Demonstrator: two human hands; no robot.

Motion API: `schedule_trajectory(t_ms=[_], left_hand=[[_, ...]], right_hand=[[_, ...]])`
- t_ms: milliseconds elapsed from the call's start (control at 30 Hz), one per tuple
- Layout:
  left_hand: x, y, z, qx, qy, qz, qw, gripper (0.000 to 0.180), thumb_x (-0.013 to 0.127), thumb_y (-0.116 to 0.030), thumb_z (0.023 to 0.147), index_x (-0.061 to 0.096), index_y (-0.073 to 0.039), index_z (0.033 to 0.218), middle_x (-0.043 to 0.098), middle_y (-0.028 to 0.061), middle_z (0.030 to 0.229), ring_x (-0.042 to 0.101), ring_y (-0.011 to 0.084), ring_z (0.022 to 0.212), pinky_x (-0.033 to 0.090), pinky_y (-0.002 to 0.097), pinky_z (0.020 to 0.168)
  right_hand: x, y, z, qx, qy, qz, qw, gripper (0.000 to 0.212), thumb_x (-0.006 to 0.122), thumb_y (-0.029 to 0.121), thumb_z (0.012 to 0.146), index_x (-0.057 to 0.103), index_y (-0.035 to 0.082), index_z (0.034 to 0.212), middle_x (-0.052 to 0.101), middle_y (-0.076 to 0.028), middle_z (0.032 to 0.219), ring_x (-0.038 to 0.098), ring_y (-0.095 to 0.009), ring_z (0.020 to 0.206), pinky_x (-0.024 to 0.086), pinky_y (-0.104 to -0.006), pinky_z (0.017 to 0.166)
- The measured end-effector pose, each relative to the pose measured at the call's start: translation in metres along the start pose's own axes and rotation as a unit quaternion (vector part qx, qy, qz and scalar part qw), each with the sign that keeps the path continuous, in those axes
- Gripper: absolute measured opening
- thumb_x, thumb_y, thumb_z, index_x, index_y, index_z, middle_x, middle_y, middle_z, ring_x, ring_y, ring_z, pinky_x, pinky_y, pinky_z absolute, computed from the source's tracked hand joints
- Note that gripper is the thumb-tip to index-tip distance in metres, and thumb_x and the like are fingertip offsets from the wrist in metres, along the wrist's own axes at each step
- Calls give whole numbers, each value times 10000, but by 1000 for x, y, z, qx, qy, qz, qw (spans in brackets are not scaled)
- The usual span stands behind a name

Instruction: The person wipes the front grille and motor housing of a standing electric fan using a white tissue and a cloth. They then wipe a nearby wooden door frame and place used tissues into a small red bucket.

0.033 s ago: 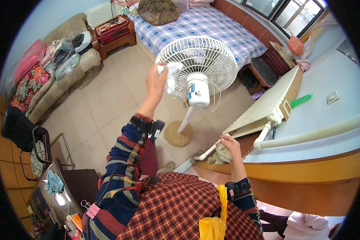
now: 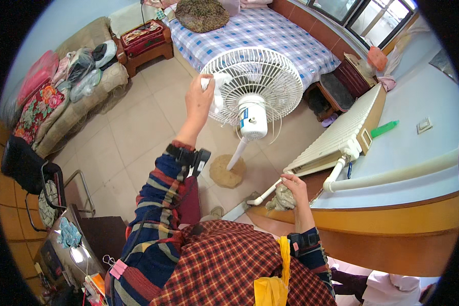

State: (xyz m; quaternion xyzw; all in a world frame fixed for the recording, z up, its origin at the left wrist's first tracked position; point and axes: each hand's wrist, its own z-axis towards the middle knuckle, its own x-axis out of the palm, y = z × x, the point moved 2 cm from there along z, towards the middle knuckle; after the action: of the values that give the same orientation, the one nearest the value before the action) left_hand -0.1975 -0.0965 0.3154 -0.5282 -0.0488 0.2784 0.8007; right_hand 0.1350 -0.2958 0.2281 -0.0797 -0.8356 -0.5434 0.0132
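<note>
A white standing fan (image 2: pixel 252 116) is in front of me, its motor housing and the back of its wire cage toward me. Its pole runs down to a round tan base (image 2: pixel 227 171) on the floor. My left hand (image 2: pixel 198 99) is closed on a white cloth (image 2: pixel 218 97) at the left rim of the cage; part of the cloth lies against the wires. Lower right, my right hand (image 2: pixel 297 187) grips a crumpled greyish-beige cloth (image 2: pixel 281 199), held away from the fan near a white pipe.
Behind the fan stands a bed (image 2: pixel 245 30) with a blue checked sheet. A cream radiator (image 2: pixel 336 135) and thick pipe (image 2: pixel 392 176) line the right wall. To the left are a loaded sofa (image 2: pixel 86 109), a black chair (image 2: pixel 28 163) and a desk (image 2: pixel 81 250). A person (image 2: pixel 392 288) is at lower right.
My left hand and the white cloth have shifted slightly up along the cage rim. The fan head has tipped a little. My right hand stays almost where it was.
</note>
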Motion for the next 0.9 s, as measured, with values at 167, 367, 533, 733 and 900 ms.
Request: schedule_trajectory(t_ms=[167,367,533,733,900], left_hand=[[32,-29,55,194,-10,153,969,200,643,-176,798,599,-87,971,584,126,959,601,336,823,490,410,696],[50,-15,48,247,74,210,943,273,682,-104,713,600,-97,974,576,110,926,601,339,803,490,429,690],[49,-14,30,233,91,165,954,239,682,-97,705,616,-113,934,585,67,883,601,327,733,487,416,669],[64,-49,58,273,-4,170,947,239,688,-115,707,610,-97,932,587,98,938,603,319,833,497,410,701],[68,-46,60,255,55,233,937,293,686,-121,714,597,-78,990,593,118,954,603,324,860,498,418,705]], right_hand=[[4,8,0,15,-14,-26,999,218,639,105,846,602,-16,1023,677,-123,812,631,-149,710,495,-250,641],[4,3,1,29,0,22,999,211,642,103,845,609,-14,1017,677,-122,816,633,-150,715,496,-252,647],[-3,-2,0,27,-8,36,999,216,644,103,843,611,-14,1021,675,-124,814,636,-155,712,500,-257,649],[-4,-3,3,35,-12,49,998,229,649,114,842,608,-19,1024,674,-124,798,640,-162,687,504,-263,626],[0,1,4,22,5,59,998,231,643,114,847,602,-21,1030,673,-126,784,640,-166,672,508,-263,619]])
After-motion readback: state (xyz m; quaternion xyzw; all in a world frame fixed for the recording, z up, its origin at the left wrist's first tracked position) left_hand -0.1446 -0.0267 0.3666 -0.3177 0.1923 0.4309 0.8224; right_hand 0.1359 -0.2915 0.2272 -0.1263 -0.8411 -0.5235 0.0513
